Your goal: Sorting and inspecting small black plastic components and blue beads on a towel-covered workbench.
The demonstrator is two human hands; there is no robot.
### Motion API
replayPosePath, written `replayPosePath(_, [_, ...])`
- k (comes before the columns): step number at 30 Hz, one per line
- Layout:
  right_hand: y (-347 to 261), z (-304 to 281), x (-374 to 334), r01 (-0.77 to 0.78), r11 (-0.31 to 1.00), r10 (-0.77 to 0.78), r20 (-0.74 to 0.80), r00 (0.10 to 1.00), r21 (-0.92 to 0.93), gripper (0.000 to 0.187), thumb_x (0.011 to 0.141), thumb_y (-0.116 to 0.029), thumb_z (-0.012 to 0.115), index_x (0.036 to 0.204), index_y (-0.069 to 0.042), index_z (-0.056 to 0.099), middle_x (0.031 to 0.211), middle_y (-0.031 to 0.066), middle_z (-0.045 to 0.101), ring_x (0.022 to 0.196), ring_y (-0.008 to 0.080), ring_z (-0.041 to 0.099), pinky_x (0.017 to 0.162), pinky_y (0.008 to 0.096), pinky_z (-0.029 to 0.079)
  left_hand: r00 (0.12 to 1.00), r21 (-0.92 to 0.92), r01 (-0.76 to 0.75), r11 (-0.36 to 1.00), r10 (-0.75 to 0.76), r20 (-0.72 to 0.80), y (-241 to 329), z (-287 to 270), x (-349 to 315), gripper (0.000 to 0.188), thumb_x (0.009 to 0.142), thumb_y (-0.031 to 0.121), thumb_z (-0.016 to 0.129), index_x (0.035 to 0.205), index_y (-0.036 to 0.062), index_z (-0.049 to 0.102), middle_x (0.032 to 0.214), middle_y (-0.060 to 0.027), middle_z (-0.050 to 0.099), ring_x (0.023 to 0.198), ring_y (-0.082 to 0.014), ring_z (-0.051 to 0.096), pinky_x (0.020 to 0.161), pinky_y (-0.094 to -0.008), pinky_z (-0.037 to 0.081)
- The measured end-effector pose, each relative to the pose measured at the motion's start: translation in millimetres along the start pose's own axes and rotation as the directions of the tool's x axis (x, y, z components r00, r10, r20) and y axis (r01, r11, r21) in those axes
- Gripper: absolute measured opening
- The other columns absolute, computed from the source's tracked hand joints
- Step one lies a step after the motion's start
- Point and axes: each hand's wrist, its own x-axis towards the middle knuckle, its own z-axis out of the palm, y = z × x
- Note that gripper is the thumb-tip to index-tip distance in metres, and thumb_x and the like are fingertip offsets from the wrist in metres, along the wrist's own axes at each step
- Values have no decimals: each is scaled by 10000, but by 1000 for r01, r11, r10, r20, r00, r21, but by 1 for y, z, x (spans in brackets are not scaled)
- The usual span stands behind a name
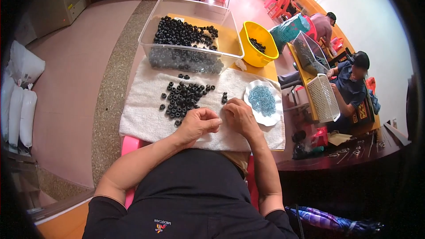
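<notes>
Many small round black pieces with holes (pixel 183 98) lie loose on a white towel (pixel 137 119). My left hand (pixel 199 126) is closed in a pinch at the near edge of that pile. Whatever its fingertips hold is too small to make out. Close beside it, my right hand (pixel 242 117) has its fingers curled in, and its grip is hidden. A short row of black pieces (pixel 224 98) sits just beyond the right fingers. To the right, tiny clear-blue pieces (pixel 262 99) fill a white scalloped plate (pixel 275 117).
Behind the towel stand a clear plastic bin (pixel 190 6) of black pieces and a yellow tub (pixel 265 59) holding more. On the right, a person (pixel 349 77) works at another table with a white perforated basket (pixel 322 99). White sacks (pixel 20 110) stand at the left.
</notes>
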Motion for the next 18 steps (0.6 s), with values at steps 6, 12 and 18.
replayPosePath(6, [5,3,-2,-25,999,25,7,1000,22,79,807,-51,644,869,-8,667,897,150,652,842,327,640,760,387,518,1000,14,-7,1000,7,2,-1,0,0,138,870,58,705,967,10,619,882,-54,638,774,-149,637,737,-283,554])
replayPosePath(12, [10,6,-4,-26,1000,26,32,999,-10,103,828,-74,639,904,-8,662,889,149,642,851,325,626,774,394,504,1000,7,-10,1000,10,7,-1,1,0,132,872,57,703,965,14,620,880,-53,638,772,-144,638,741,-284,561])
replayPosePath(18, [7,4,-4,-31,999,31,35,999,-11,100,833,-65,625,907,-9,661,904,149,644,868,325,626,786,396,502,1000,25,-7,1000,7,-1,-1,0,0,126,871,56,702,958,15,621,873,-52,644,768,-142,643,742,-284,564])
